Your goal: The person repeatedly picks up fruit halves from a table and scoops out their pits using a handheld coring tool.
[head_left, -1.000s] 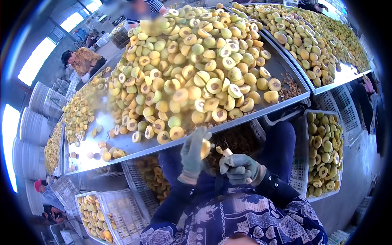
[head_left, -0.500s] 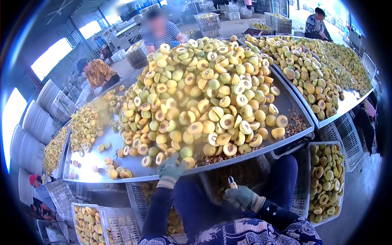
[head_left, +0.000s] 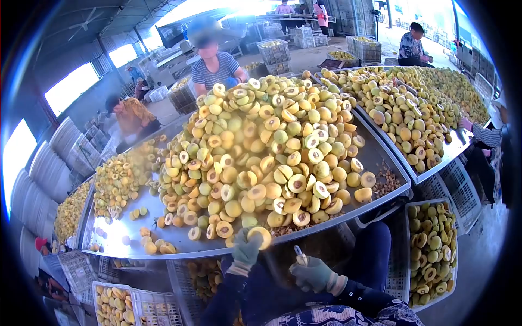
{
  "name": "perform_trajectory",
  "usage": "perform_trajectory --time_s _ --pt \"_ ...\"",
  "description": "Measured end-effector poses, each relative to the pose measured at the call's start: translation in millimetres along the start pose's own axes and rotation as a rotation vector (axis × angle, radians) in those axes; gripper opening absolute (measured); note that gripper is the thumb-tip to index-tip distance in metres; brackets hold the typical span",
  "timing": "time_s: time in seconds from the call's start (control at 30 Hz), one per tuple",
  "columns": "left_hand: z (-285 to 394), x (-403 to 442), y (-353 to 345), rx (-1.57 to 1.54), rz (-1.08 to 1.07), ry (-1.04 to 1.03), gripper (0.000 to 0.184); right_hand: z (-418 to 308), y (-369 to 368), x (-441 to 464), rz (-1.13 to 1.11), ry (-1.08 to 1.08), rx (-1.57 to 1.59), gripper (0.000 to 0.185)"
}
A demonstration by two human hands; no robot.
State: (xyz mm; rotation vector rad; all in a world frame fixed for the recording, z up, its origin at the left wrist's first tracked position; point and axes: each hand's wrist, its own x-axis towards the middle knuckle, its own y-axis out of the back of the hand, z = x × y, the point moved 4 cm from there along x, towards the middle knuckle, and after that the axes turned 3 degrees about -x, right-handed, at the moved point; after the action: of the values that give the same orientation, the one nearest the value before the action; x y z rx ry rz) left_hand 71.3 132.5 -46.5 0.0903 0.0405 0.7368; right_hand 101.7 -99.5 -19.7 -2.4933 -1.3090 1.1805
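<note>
My left hand [head_left: 246, 251], in a grey-green glove, is closed on a yellow peach half [head_left: 261, 237] at the near edge of the metal table. The cut face of that half shows. My gloved right hand [head_left: 312, 276] grips a small pitting tool [head_left: 299, 255] above my lap, its metal tip pointing up and its handle mostly hidden by my fingers. Just beyond both hands rises a big heap of halved yellow peaches [head_left: 255, 157], many with brown pit centres facing up.
The metal table's raised rim [head_left: 348, 216] runs in front of me. A crate of peach halves [head_left: 432, 250] stands at my right, another crate [head_left: 138, 304] at lower left. Across the heap is a person in a striped shirt [head_left: 215, 70]. Brown pits [head_left: 386, 182] lie at the table's right side.
My left hand has drawn back from the heap toward me and now holds a peach half. My right hand with the tool has shifted slightly left. The view has tilted a little.
</note>
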Motion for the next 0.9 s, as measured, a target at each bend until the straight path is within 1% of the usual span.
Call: perform_trajectory --time_s 0.07,0.1,0.13,0.17,0.2,0.27,0.3,0.33,0.4,0.5,0.6,0.67,0.7,0.8,0.83,0.9 --pt "11.2 -25.3 -32.2 -0.340 -0.169 0.121 0.027 -11.1 -13.0 -2.7 -0.053 0.116 0.008 0.015" --pt "6.4 -32.3 -45.3 -0.446 -0.218 0.100 0.028 -17.3 -18.6 -3.8 -0.105 0.182 -0.003 0.014" --pt "2.2 -39.2 -54.7 -0.551 -0.269 0.084 0.029 -20.5 -19.8 -3.4 -0.058 0.213 -0.086 0.015" --pt "22.1 -50.6 -63.2 -0.596 -0.286 0.136 0.037 -22.9 -19.2 -2.4 -0.007 0.242 -0.168 0.015" --pt "27.5 -51.5 -65.6 -0.484 -0.327 0.083 0.042 -21.4 -15.5 -1.4 0.047 0.266 -0.250 0.015" --pt "5.2 -43.2 -67.5 -0.440 -0.288 -0.078 0.043 -23.7 -10.3 -2.8 0.057 0.375 -0.333 0.015" --pt "18.8 -55.8 -71.4 -0.597 -0.277 0.095 0.049 -25.1 -7.5 -3.4 0.066 0.429 -0.374 0.016" --pt "37.8 -61.5 -78.8 -0.752 -0.257 0.261 0.055 -29.7 -8.8 -13.1 0.053 0.471 -0.232 0.017" --pt "45.9 -65.7 -83.4 -0.744 -0.173 0.290 0.055 -17.5 8.7 -3.8 0.151 0.509 -0.453 0.027" --pt "56.2 -70.5 -86.7 -0.639 -0.193 0.173 0.053 -35.1 7.4 -25.2 0.284 0.713 -0.720 0.029" --pt "65.3 -72.4 -88.1 -0.486 -0.192 0.030 0.053 -33.1 5.1 -28.8 0.250 0.659 -0.760 0.031" --pt "59.2 -73.0 -90.2 -0.417 -0.182 -0.045 0.054 -28.0 7.9 -23.7 0.295 0.678 -0.745 0.031" --pt "49.8 -71.6 -88.7 -0.626 -0.197 0.106 0.051 -25.0 8.8 -20.9 0.318 0.685 -0.738 0.031" --pt "52.8 -76.1 -93.7 -0.757 -0.103 0.239 0.048 -20.1 3.6 -16.1 0.289 0.719 -0.772 0.033" --pt "59.0 -78.8 -94.1 -0.779 -0.101 0.339 0.044 -16.9 2.9 -12.5 0.289 0.666 -0.799 0.033" --pt "64.6 -79.9 -95.1 -0.681 -0.084 0.291 0.045 -11.6 2.7 -4.1 0.292 0.563 -0.856 0.034"
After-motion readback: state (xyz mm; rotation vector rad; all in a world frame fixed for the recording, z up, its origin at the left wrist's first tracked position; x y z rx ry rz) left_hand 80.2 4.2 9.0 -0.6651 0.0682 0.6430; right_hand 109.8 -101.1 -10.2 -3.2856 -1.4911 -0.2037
